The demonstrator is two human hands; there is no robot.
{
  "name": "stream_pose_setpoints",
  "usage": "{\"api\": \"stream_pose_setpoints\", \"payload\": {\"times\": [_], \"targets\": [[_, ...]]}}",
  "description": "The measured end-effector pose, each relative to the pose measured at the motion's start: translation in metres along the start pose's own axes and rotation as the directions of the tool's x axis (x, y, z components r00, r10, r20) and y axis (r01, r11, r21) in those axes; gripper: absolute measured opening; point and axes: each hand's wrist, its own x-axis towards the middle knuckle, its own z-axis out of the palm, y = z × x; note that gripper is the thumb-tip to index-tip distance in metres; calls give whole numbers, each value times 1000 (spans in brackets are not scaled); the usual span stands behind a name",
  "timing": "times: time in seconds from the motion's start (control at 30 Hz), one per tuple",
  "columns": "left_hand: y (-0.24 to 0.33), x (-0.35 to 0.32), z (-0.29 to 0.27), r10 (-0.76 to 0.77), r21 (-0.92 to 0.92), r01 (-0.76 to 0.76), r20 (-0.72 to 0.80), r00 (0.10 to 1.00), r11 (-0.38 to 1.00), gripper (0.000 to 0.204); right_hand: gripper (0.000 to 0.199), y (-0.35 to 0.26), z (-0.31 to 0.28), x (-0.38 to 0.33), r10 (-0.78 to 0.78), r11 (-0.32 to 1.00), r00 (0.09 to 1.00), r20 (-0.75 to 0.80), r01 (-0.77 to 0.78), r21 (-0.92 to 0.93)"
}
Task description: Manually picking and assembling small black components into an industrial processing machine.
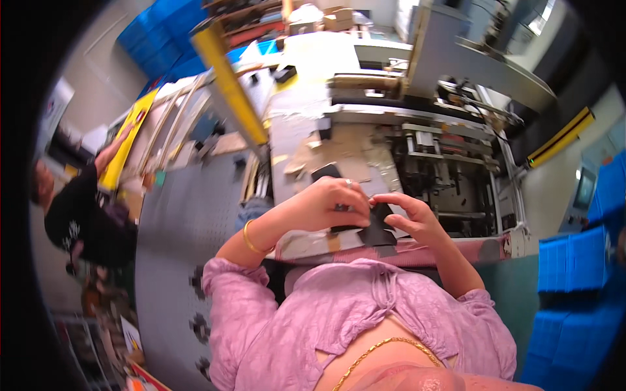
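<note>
A black folded piece (377, 233), seemingly thin sheet or card, is between my hands at the near edge of the work table. My left hand (339, 203) is closed, its bent fingers at the piece's left side; their tips are partly hidden. From the right, my right hand (411, 218) grips the piece's upper part between thumb and index finger, the two hands' fingertips almost meeting. Another black piece (326, 172) lies just beyond my left hand. Brown sheet material (339, 153) covers the table farther out.
A machine with metal rails (443, 156) stands right of the table. A yellow post (231, 85) rises at the left, beside a grey perforated surface (189, 215). Blue crates (574, 260) are stacked at far right. A person in black (88, 215) works at the left, reaching toward a yellow panel (129, 137).
</note>
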Motion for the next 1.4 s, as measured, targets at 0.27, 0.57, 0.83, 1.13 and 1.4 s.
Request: {"api": "stream_pose_setpoints", "payload": {"times": [0.27,0.57,0.83,1.13,1.4], "targets": [[-90,62,13,-5,331,35,-90,996,943,33,57,23,-58,25,-308,844,916,-256,139,-518],[-112,116,2,201,527,-28,-274,941,850,50,59,36,-131,51,-367,694,905,-217,111,-711],[-190,266,-73,-144,-204,74,-354,924,976,58,56,52,-275,151,-6,995,939,-343,-27,-91],[-212,357,-136,210,492,20,-408,888,870,70,61,52,-356,233,-359,775,897,-258,133,-617],[-97,137,-36,555,462,-391,-302,775,796,39,26,45,-118,108,-151,988,800,-580,119,-94]]}}
